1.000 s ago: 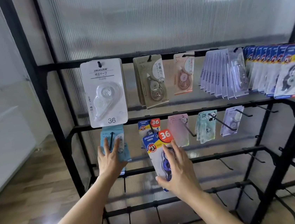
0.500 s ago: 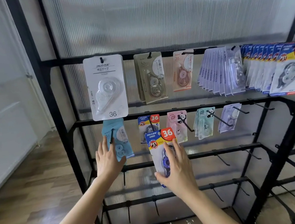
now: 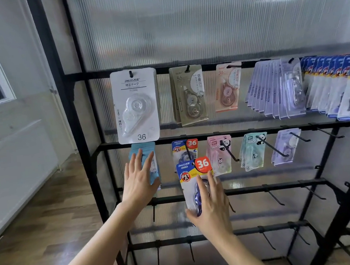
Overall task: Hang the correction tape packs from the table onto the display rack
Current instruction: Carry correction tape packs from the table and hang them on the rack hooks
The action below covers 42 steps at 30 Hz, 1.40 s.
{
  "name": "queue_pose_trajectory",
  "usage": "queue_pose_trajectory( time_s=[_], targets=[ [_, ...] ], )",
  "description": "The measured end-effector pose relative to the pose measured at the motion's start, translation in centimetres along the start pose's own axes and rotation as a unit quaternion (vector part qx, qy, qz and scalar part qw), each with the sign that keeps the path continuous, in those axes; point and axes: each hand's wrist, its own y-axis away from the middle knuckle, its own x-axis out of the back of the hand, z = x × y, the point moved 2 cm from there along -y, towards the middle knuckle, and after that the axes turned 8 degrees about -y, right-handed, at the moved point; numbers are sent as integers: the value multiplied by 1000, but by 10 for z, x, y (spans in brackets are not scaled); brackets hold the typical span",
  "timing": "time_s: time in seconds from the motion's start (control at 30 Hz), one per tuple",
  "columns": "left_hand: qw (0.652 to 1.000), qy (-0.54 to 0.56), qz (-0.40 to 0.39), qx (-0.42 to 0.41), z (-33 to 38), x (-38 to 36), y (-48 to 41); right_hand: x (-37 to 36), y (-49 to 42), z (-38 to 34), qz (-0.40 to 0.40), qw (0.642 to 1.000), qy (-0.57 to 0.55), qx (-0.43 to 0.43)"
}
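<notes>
My right hand holds a blue-and-yellow correction tape pack with a red "36" badge, thumb under its lower left edge and fingers laid over the front. The pack sits just below and in front of matching packs hanging on a second-row hook of the black display rack. My left hand presses flat, fingers straight, against the light blue packs on the leftmost second-row hook and covers most of them. The table is out of view.
A large white pack, brown, peach, lilac and blue packs fill the top row. Pink, mint and lilac panda packs hang to the right on the second row. Bare hooks jut from the lower bars. Wood floor and a window lie left.
My left hand has slid up over the light blue packs and now lies flat on them. My right hand keeps the pack at about the same spot under the hook.
</notes>
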Motion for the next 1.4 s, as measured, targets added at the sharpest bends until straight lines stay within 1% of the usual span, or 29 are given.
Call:
queue_pose_trajectory(
  time_s=[0.1,0.17,0.23,0.4,0.53,0.7,0.8,0.93,1.0,1.07,1.13,1.23,1.3,1.4],
  targets=[
    [999,-30,-22,4,1,-1,-12,-4,1,8,16,1000,13,4],
    [999,-37,-28,16,1,-3,-19,-7,-3,14,7,1000,9,9],
    [999,-38,-28,18,2,-6,-22,-14,-11,20,-39,999,-3,-3],
    [999,-37,14,21,2,-15,-20,-28,-42,32,-75,996,36,-8],
    [998,-35,46,37,3,-19,-22,-42,-78,40,-75,996,38,-18],
    [996,-52,68,24,-2,-28,-21,-65,-121,51,-113,992,39,-32],
    [996,-38,81,17,-1,-30,-22,-72,-142,55,-132,991,6,-35],
    [995,-50,86,16,-1,-30,-22,-79,-153,59,-170,984,-49,-25],
    [995,-59,77,21,-2,-30,-22,-79,-154,60,-195,979,-59,-16],
    [996,-59,66,23,-2,-30,-22,-76,-151,60,-211,977,-37,-10],
    [997,-46,62,19,-1,-27,-22,-70,-143,59,-208,978,-16,-12],
    [996,-7,81,22,0,-25,-10,-59,-120,58,-201,979,13,-18],
    [996,9,88,24,2,-31,8,-51,-100,56,-197,980,35,-12],
    [997,15,71,23,7,-46,44,-37,-75,51,-205,978,48,-11]
  ],
)
